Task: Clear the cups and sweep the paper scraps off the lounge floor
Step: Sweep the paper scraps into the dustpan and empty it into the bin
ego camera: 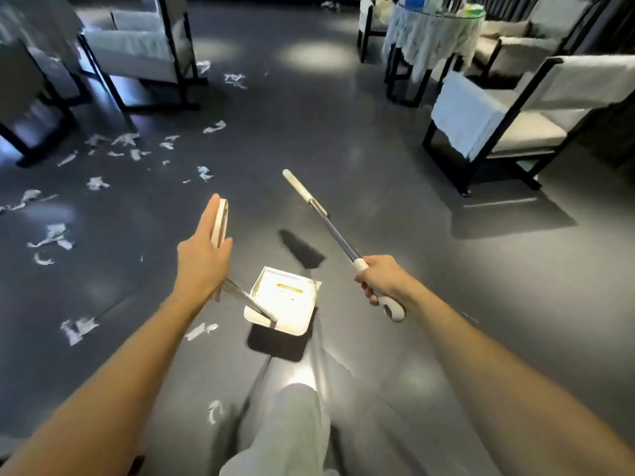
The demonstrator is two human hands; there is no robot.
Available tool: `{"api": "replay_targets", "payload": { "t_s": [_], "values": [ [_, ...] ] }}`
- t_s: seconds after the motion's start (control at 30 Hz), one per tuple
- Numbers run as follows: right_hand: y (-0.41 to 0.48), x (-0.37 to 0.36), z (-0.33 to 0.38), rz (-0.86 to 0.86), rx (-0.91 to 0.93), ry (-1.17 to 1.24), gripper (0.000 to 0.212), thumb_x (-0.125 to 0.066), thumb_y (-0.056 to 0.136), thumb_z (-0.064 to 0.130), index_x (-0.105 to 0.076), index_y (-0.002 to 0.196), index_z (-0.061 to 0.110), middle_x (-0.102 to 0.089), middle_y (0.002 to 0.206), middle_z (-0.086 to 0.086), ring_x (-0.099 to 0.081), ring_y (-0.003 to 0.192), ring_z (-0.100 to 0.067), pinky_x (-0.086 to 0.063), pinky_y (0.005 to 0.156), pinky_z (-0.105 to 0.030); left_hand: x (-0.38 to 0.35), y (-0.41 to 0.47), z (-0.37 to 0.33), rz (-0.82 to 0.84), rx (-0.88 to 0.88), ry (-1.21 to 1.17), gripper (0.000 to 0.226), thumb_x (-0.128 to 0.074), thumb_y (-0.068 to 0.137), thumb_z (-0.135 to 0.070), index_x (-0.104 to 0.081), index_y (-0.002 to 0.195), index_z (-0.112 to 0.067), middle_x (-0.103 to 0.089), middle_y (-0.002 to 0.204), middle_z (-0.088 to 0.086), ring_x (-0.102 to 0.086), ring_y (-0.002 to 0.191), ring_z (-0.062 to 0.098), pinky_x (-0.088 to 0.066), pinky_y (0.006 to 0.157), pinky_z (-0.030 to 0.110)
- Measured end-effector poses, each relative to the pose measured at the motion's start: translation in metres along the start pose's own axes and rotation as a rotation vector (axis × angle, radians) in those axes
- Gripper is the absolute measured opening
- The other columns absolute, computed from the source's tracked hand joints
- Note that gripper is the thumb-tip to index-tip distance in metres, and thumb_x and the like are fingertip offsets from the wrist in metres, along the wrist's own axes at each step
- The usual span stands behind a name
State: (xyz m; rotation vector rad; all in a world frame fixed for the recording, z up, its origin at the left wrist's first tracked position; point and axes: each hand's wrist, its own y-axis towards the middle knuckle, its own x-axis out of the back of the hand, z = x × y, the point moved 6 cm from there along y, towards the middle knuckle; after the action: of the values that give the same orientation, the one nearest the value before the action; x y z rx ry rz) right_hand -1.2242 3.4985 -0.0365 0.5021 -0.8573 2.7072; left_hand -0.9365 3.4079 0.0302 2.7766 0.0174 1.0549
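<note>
Holding left hand (pixel 202 255) flat, fingers straight, against the dustpan (pixel 287 305) handle; gripping the broom handle (pixel 336 235) in right hand (pixel 381 278), 3 o'clock of dustpan. Paper scraps (pixel 127 139) strewn at 9 to 11 o'clock.

Right side: dark-framed armchair (pixel 529 132) with cream seat cushion, white cloth (pixel 464 115) draped over near arm. Behind it: round bench (pixel 443 15) under lace cover (pixel 429 39), second armchair (pixel 508 53) beyond. Upper left: pale-cushioned armchair (pixel 137 46), dark frame.
</note>
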Motion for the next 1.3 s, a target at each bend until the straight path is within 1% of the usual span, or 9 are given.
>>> {"api": "replay_targets", "payload": {
  "t_s": [0.13, 0.3, 0.47, 0.63, 0.8, 0.9, 1.03, 1.17, 1.3],
  "values": [
    [0.141, 0.011, 0.069, -0.001, 0.018, -0.013, 0.014, -0.049, 0.087, -0.003, -0.052, 0.084, 0.009, -0.045, 0.063, -0.009, -0.039, 0.044, -0.017, -0.035, 0.035, -0.019, -0.052, 0.144, 0.003, -0.031, -0.004, 0.022, 0.072, -0.057, 0.093, -0.012, -0.024, 0.149, -0.042, -0.052, 0.141, -0.001, -0.053, 0.118, 0.035, -0.033, 0.104, 0.029],
    [0.31, 0.025, 0.152, -0.06, 0.069, -0.126, 0.01, -0.048, 0.082, 0.002, -0.047, 0.081, 0.011, -0.049, 0.068, -0.01, -0.041, 0.04, -0.02, -0.039, 0.035, -0.023, -0.127, 0.329, 0.006, -0.026, 0.107, -0.023, 0.073, -0.056, 0.095, -0.013, -0.018, 0.149, -0.045, -0.056, 0.135, 0.013, -0.055, 0.114, 0.037, -0.041, 0.102, 0.039],
    [0.461, 0.063, 0.247, -0.049, 0.065, -0.14, 0.012, -0.049, 0.083, 0.005, -0.043, 0.077, 0.014, -0.051, 0.068, -0.009, -0.043, 0.039, -0.02, -0.037, 0.035, -0.02, -0.177, 0.515, -0.018, 0.017, 0.053, -0.008, 0.072, -0.053, 0.096, -0.011, -0.018, 0.15, -0.044, -0.053, 0.14, 0.001, -0.056, 0.113, 0.03, -0.036, 0.092, 0.024],
    [0.647, 0.108, 0.33, -0.049, 0.087, -0.185, 0.021, -0.053, 0.088, 0.007, -0.057, 0.105, 0.019, -0.056, 0.079, -0.01, -0.047, 0.043, -0.019, -0.036, 0.032, -0.017, -0.247, 0.71, -0.023, -0.005, 0.055, 0.001, 0.074, -0.055, 0.093, -0.011, -0.021, 0.149, -0.045, -0.061, 0.126, 0.014, -0.05, 0.065, 0.006, -0.037, 0.079, 0.024],
    [0.859, 0.144, 0.43, -0.039, 0.097, -0.186, 0.028, -0.055, 0.084, 0.005, -0.062, 0.112, 0.011, -0.055, 0.066, -0.006, -0.047, 0.039, -0.017, -0.038, 0.033, -0.02, -0.326, 0.908, -0.013, -0.066, 0.081, 0.011, 0.074, -0.056, 0.091, -0.007, -0.025, 0.149, -0.04, -0.062, 0.127, 0.011, -0.062, 0.101, 0.037, -0.035, 0.08, 0.023],
    [0.972, 0.16, 0.509, -0.009, 0.109, -0.169, 0.031, -0.057, 0.084, 0.005, -0.062, 0.114, 0.009, -0.055, 0.061, -0.005, -0.049, 0.039, -0.015, -0.04, 0.035, -0.022, -0.349, 1.026, -0.028, -0.082, 0.064, -0.009, 0.073, -0.055, 0.091, -0.007, -0.026, 0.148, -0.042, -0.06, 0.132, 0.004, -0.062, 0.103, 0.029, -0.035, 0.082, 0.019],
    [1.097, 0.163, 0.607, 0.033, 0.084, -0.094, 0.032, -0.053, 0.088, 0.0, -0.057, 0.12, 0.005, -0.047, 0.056, -0.006, -0.041, 0.033, -0.011, -0.032, 0.032, -0.016, -0.368, 1.16, -0.037, -0.138, 0.074, -0.04, 0.075, -0.055, 0.091, -0.006, -0.025, 0.146, -0.045, -0.054, 0.135, -0.007, -0.052, 0.096, -0.003, -0.03, 0.081, 0.0],
    [1.235, 0.166, 0.697, 0.056, 0.104, -0.07, 0.031, -0.055, 0.088, 0.002, -0.059, 0.119, 0.006, -0.049, 0.054, -0.004, -0.039, 0.027, -0.005, -0.032, 0.031, -0.015, -0.41, 1.318, -0.029, -0.146, 0.167, -0.117, 0.073, -0.052, 0.092, -0.009, -0.024, 0.142, -0.055, -0.056, 0.131, 0.007, -0.065, 0.085, 0.024, -0.054, 0.08, 0.035],
    [1.38, 0.168, 0.784, 0.062, 0.113, -0.069, 0.023, -0.054, 0.086, 0.002, -0.061, 0.109, 0.003, -0.049, 0.054, -0.003, -0.041, 0.035, -0.011, -0.034, 0.035, -0.02, -0.464, 1.482, -0.029, -0.115, 0.131, -0.137, 0.074, -0.052, 0.093, -0.007, -0.024, 0.143, -0.052, -0.054, 0.137, 0.004, -0.067, 0.09, 0.022, -0.055, 0.081, 0.039]
  ]
}}
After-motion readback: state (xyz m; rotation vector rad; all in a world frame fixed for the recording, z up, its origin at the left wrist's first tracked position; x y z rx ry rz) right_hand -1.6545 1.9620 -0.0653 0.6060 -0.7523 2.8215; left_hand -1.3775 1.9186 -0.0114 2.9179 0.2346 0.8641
